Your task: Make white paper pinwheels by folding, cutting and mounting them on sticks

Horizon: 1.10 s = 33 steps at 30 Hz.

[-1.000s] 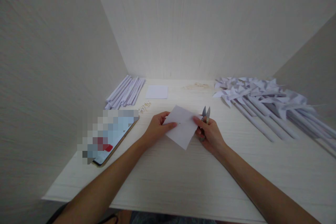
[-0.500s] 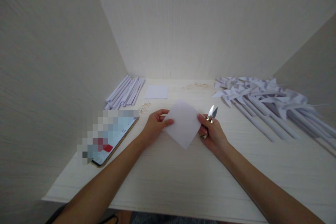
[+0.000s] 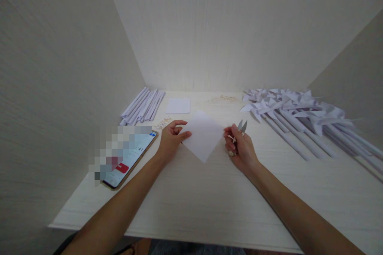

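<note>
- The left hand (image 3: 170, 140) pinches the left corner of a white paper square (image 3: 202, 134) between thumb and fingers, holding it clear of the table (image 3: 209, 207) near its middle, turned corner-down like a diamond.
- The right hand (image 3: 241, 149) is closed around small snips (image 3: 241, 126), blades pointing up and away, tips slightly parted; its fingertips lie at the paper's right corner, whether touching it I cannot tell.
- Judgement: the sheet is held off the surface so the blades can reach its edges freely.
- Rolled paper sticks (image 3: 144, 105) lie bundled at the far left corner of the table, just beside the side wall.
- A spare paper sheet (image 3: 178, 105) lies flat near the far edge, next to the sticks.
- Small pale pins or fasteners (image 3: 164, 121) sit scattered between the sticks and the left hand; detail too small to confirm.
- Finished paper pinwheels (image 3: 296, 113) are heaped along the right side, sticks pointing toward the near right.
- A phone (image 3: 130, 159) lies face-up by the left edge, screen partly obscured.
- No containers seen; everything rests loose on the table.
</note>
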Motion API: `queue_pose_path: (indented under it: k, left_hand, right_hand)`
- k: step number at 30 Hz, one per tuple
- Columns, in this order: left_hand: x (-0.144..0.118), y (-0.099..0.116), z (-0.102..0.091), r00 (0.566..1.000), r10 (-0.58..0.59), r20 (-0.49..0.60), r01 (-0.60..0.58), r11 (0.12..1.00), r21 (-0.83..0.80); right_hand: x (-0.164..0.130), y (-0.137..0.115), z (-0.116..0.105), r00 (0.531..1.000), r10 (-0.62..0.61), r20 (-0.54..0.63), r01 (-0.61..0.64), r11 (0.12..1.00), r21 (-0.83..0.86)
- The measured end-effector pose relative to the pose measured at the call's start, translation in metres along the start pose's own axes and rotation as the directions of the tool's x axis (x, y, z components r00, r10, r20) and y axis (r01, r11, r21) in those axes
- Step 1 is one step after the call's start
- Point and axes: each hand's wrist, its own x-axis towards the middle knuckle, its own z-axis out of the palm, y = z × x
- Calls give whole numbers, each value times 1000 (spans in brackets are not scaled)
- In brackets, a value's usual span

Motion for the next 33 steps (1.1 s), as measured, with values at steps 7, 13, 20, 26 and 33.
queue_pose_path:
  k: [7,13,20,26,33]
  left_hand:
    - [-4,-3,3,997,0,77,1,1000,-6]
    - [1,-2,4,994,35,101,-36,999,8]
    - [19,6,6,994,51,91,-55,998,35]
    - [21,-2,24,999,-14,-42,3,970,-242]
    - [6,-8,34,981,-192,33,194,978,-76]
  right_hand:
    - [-2,10,-1,987,-123,-107,96,969,-228]
    - [2,8,-2,995,80,62,-61,965,-254]
    - [12,0,-2,995,94,45,-88,989,-117]
    - [22,1,-4,999,7,47,-1,993,-121]
    - [25,3,-5,998,-50,30,53,992,-117]
